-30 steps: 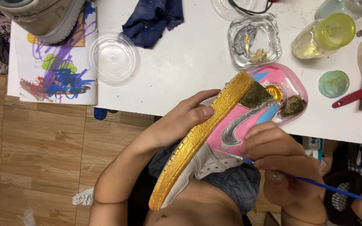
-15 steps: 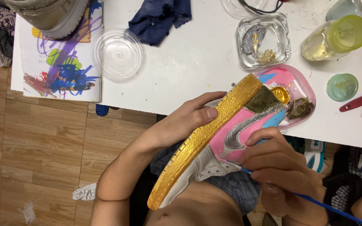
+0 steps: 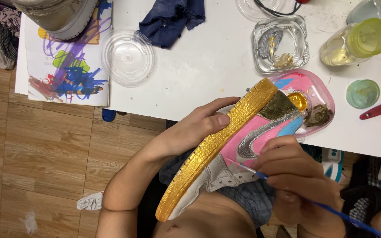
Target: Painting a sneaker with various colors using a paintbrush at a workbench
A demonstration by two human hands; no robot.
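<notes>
You're bracing the sneaker (image 3: 225,150) sideways over your lap, left hand (image 3: 190,128) clamped on its gold sole, so your right hand (image 3: 296,176), pinching the blue brush (image 3: 287,189), reaches the pink panel. Beyond the sneaker, the paint tray (image 3: 318,94) is sitting close.

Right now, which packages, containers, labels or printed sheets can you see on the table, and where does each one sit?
Clear bottle: far right, lying down, yellow-green cap.
Square glass dish: right of centre, paint-smeared.
Round clear plastic lid: left of centre.
Small green lid: right edge.
Paper sheet: left end, coloured scribbles.
No screens or signs.
</notes>
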